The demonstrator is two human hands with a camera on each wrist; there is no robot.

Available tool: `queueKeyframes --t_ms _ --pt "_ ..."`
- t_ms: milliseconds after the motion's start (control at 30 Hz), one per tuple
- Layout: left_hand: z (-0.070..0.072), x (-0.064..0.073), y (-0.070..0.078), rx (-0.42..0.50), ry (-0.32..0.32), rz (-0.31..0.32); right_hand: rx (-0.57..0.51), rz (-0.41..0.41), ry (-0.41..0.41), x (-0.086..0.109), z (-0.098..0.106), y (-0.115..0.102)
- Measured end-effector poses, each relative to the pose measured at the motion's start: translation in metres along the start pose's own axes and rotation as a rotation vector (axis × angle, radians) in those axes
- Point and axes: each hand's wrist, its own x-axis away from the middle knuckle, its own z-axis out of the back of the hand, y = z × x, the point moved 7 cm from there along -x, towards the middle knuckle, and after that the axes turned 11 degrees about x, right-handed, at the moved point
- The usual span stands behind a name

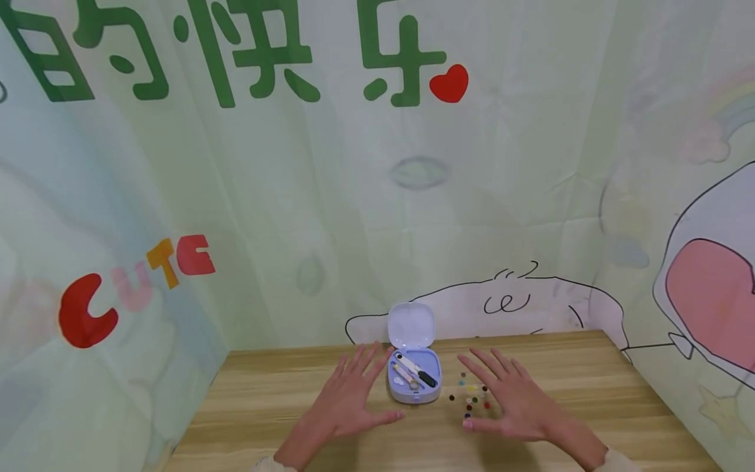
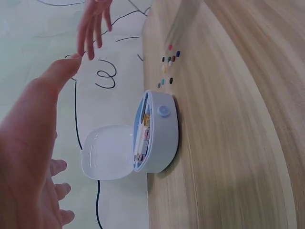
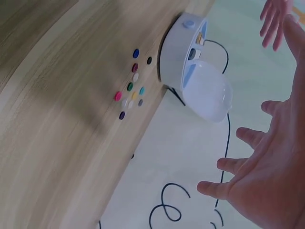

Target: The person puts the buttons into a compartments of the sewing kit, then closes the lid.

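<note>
A pale blue box (image 1: 415, 396) stands on the table with its white lid (image 1: 411, 325) raised. Inside lie a white tool with a black end (image 1: 426, 378) and a few small items too small to tell apart. Just right of the box, several small coloured buttons (image 3: 130, 87) are scattered on the wood. My left hand (image 1: 352, 398) hovers at the box's left, fingers spread and holding nothing. Above the right side of the buttons my right hand (image 1: 519, 401) is held out, its fingers spread too, and it hides some of them from the head view.
The wooden table (image 1: 265, 393) runs back to a printed cloth (image 1: 330, 196) hanging behind it. More cloth hangs at the left and right sides. The raised lid stands close to the table's back edge.
</note>
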Motion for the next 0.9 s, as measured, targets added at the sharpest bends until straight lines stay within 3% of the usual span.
queueKeyframes --t_ms 233,467,700,900 --pt "-0.004 -0.005 -0.013 0.184 0.016 0.108 -0.083 -0.051 0.05 0.004 -0.003 0.021" --pt "-0.019 -0.007 -0.023 0.424 -0.015 0.217 -0.151 -0.113 0.054 0.014 -0.018 0.04" --pt "-0.033 -0.01 -0.032 0.578 0.004 0.245 -0.205 -0.151 0.027 0.023 -0.032 0.049" --pt "-0.048 -0.013 -0.044 0.757 0.056 0.269 -0.33 -0.149 -0.044 0.028 -0.047 0.055"
